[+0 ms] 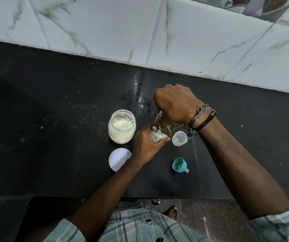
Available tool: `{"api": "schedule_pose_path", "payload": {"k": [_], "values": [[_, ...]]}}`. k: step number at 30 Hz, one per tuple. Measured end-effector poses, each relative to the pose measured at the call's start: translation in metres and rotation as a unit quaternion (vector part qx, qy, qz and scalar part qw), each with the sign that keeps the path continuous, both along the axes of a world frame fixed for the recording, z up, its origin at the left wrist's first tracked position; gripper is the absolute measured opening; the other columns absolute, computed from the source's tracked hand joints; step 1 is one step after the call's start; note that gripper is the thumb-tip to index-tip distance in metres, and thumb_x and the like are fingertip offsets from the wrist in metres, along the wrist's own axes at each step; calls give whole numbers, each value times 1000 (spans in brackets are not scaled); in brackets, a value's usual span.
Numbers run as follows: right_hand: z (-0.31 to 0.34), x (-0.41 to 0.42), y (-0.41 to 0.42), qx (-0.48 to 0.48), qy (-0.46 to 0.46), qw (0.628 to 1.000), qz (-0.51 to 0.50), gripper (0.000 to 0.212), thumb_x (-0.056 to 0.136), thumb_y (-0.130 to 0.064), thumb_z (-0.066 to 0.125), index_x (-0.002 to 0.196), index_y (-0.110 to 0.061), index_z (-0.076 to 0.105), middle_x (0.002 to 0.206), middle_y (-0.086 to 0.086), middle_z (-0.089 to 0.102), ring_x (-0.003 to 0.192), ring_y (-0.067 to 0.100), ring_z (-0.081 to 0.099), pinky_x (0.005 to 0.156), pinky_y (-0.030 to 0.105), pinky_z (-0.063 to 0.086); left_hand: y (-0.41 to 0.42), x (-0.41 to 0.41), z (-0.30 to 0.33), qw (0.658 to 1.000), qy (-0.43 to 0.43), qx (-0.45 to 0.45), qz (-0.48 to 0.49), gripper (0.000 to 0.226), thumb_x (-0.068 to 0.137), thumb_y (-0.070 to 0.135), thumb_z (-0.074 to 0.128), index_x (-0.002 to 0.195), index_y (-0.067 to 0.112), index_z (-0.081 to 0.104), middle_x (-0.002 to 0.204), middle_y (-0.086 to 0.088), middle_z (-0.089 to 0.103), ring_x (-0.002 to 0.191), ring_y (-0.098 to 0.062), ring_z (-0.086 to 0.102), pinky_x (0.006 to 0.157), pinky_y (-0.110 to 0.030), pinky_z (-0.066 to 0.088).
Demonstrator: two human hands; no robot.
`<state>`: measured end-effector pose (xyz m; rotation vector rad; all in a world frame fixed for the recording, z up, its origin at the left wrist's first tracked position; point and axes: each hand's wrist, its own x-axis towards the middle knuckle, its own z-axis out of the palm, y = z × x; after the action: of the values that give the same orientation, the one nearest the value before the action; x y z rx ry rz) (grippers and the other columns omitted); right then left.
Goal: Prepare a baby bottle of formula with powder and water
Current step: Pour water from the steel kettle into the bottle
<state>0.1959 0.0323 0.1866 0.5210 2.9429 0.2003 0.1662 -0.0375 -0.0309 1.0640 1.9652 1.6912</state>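
My left hand (146, 145) grips a small baby bottle (157, 137) with printed marks, standing on the black counter (52, 137). Above it my right hand (173, 105) holds a steel vessel (168, 127) by its handle, tilted with its spout over the bottle's mouth. To the left stands an open jar of white formula powder (121, 126) with a pale green scoop inside. The jar's white lid (119, 159) lies in front of it. A clear bottle cap (179, 138) sits right of the bottle. The teal collar with its teat (180, 165) lies on its side nearer me.
A few water drops and wet rings (139, 95) mark the counter behind the hands. A marbled tile wall (140, 32) rises at the back. The counter's front edge (105, 197) runs close to my body, with floor and a bare foot (171, 211) below.
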Motion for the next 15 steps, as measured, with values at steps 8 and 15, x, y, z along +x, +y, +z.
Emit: {"api": "schedule_pose_path", "payload": {"k": [8,15], "values": [[0,0,1,-8,0,1000,-3,54,78,-23,75,54,-14,26,55,-1,30,45,16,26,45,21,18,1,-2,-3,1000,3,-2,-5,50,68,34,89,108,11,70,104,-3,74,94,-17,70,83,-41,57],[1,-1,2,-13,-6,1000,-6,54,79,-25,76,55,-15,28,56,-1,32,46,17,29,45,21,20,1,-2,-2,1000,7,-1,-9,47,68,35,88,106,12,70,102,-1,74,92,-16,70,81,-40,57]]}}
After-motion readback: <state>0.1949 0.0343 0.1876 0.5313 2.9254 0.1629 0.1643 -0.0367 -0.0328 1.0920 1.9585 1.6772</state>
